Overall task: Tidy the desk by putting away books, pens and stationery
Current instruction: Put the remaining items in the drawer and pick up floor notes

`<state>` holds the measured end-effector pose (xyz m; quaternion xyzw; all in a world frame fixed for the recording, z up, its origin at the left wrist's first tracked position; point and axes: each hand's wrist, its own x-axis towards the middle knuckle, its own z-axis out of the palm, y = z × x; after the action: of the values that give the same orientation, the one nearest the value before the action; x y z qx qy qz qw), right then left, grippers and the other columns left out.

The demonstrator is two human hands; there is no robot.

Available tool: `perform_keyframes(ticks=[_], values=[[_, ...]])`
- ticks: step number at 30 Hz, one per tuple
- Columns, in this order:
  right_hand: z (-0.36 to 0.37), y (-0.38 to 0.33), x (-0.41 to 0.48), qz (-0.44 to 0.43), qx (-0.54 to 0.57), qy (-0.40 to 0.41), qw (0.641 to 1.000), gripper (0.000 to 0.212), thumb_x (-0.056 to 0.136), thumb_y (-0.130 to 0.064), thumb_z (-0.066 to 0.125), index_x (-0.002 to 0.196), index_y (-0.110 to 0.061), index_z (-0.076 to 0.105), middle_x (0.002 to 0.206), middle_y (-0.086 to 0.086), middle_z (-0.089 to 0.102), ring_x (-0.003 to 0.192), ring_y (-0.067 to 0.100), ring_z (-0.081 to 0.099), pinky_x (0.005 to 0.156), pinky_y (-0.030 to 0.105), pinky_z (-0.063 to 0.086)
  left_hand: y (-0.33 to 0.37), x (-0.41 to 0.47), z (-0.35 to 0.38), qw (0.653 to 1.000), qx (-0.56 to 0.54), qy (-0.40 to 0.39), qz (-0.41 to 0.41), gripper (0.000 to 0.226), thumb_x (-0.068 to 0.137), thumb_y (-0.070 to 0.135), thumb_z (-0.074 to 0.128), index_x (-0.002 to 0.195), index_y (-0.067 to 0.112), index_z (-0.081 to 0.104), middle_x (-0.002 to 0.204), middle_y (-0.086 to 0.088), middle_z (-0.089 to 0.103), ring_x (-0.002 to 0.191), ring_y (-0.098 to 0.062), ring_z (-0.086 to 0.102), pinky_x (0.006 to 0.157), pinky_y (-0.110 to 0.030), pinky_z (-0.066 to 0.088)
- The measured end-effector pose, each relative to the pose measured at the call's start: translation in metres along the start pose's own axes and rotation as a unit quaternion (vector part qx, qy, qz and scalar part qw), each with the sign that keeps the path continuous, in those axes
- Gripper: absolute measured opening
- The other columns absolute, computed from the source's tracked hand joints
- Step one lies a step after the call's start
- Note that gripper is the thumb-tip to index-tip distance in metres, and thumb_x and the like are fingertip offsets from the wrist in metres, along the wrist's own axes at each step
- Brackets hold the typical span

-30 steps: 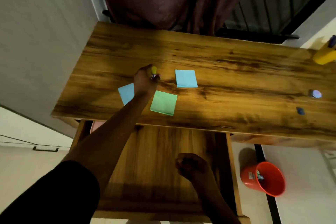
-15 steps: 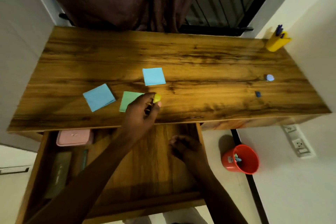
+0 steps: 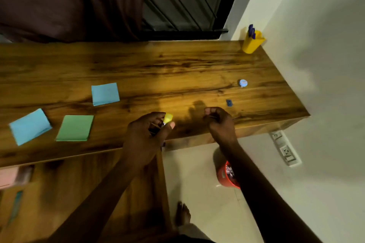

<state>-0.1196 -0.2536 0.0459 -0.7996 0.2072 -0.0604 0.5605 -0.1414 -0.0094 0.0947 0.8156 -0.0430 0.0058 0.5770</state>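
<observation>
My left hand (image 3: 146,136) grips a dark marker with a yellow cap (image 3: 168,118) over the front edge of the wooden desk (image 3: 177,65). To its right my right hand (image 3: 219,122) hovers at the desk edge with its fingers curled; nothing shows in it. Two blue sticky-note pads (image 3: 105,93) (image 3: 29,126) and a green pad (image 3: 75,128) lie on the desk's left half. A yellow pen cup (image 3: 252,42) holding blue pens stands at the far right corner. A small round blue tin (image 3: 243,83) and a small blue sharpener-like piece (image 3: 229,102) lie near the right end.
Below the desk an open wooden drawer (image 3: 98,183) holds a pink case (image 3: 13,176) at its left. A red bucket (image 3: 225,177) stands on the floor under my right arm. A white wall with a socket strip (image 3: 285,148) bounds the right side; a curtain hangs behind.
My left hand has carried the yellow-capped marker from the sticky notes rightward to the desk's front edge. My right hand has risen from the drawer to the desk edge. The view has swung right.
</observation>
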Motion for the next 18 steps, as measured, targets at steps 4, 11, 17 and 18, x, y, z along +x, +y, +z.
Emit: perform_keyframes(ticks=[4, 11, 17, 18], values=[[-0.055, 0.019, 0.070, -0.010, -0.112, 0.037, 0.993, 0.041, 0.084, -0.020, 0.073, 0.125, -0.016, 0.068, 0.119, 0.002, 0.074, 0.109, 0.020, 0.069, 0.099, 0.039, 0.055, 0.008, 0.005, 0.046, 0.999, 0.010, -0.040, 0.002, 0.012, 0.086, 0.036, 0.079, 0.097, 0.036, 0.074, 0.082, 0.023, 0.074, 0.076, -0.002, 0.071, 0.067, -0.011, 0.051], [-0.120, 0.066, 0.146, -0.005, -0.338, -0.009, 0.941, 0.064, 0.085, -0.029, 0.074, 0.145, -0.024, 0.052, 0.141, 0.014, 0.055, 0.124, 0.040, 0.054, 0.099, 0.048, 0.051, -0.007, -0.014, 0.063, 0.998, 0.043, -0.016, -0.040, 0.014, 0.082, 0.046, 0.081, 0.093, 0.044, 0.072, 0.090, 0.022, 0.075, 0.090, 0.000, 0.071, 0.083, -0.035, 0.059], [-0.094, 0.070, 0.151, -0.063, -0.357, -0.046, 0.931, 0.036, 0.087, -0.016, 0.072, 0.121, -0.005, 0.067, 0.120, 0.022, 0.067, 0.110, 0.042, 0.064, 0.094, 0.046, 0.053, -0.021, -0.038, 0.029, 0.988, 0.100, 0.058, -0.102, 0.009, 0.084, 0.032, 0.080, 0.087, 0.033, 0.071, 0.078, 0.015, 0.074, 0.079, 0.002, 0.071, 0.071, -0.014, 0.049], [-0.085, 0.065, 0.146, -0.082, -0.350, -0.048, 0.932, 0.032, 0.088, -0.014, 0.071, 0.119, -0.006, 0.069, 0.118, 0.021, 0.069, 0.108, 0.041, 0.065, 0.094, 0.044, 0.052, -0.025, -0.041, 0.022, 0.986, 0.104, 0.069, -0.110, 0.009, 0.085, 0.031, 0.080, 0.091, 0.028, 0.073, 0.079, 0.015, 0.074, 0.080, 0.003, 0.070, 0.071, -0.016, 0.048]])
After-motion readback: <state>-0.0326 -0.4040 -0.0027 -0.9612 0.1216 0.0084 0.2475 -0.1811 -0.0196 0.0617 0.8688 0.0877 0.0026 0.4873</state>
